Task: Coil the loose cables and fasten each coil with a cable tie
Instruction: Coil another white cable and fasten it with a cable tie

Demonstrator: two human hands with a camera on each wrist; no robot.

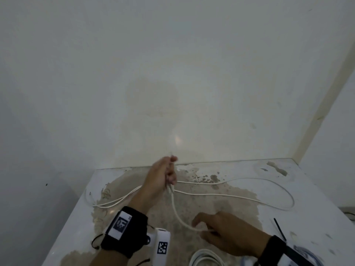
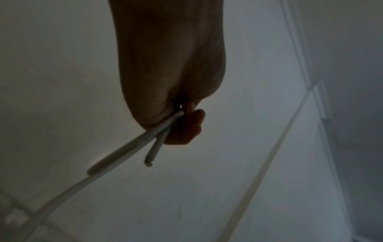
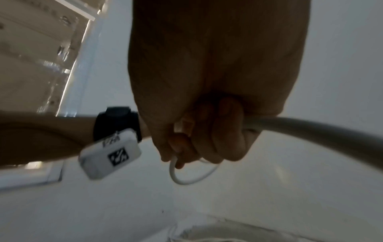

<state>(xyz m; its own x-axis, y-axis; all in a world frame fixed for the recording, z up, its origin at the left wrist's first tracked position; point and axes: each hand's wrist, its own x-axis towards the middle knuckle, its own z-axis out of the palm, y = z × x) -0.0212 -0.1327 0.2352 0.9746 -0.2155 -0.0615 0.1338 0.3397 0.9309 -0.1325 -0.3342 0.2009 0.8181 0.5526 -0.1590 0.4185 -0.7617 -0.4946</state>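
Observation:
A long white cable (image 1: 226, 197) lies in loose loops across the stained white table (image 1: 307, 214). My left hand (image 1: 165, 175) is raised above the table's middle and grips two strands of that cable (image 2: 163, 131), one ending in a bare tip (image 2: 148, 162). From there the cable curves down to my right hand (image 1: 213, 227), low over the table near the front, whose fingers curl round it (image 3: 311, 129). A small loop (image 3: 190, 176) hangs below the right fingers. A black cable tie (image 1: 279, 229) lies on the table at the right.
A coiled white cable (image 1: 206, 259) sits at the table's front edge, below my right hand. White walls close the table at the back and right. The table's left edge drops off by my left forearm. Another cable loop (image 1: 107, 202) trails toward the left edge.

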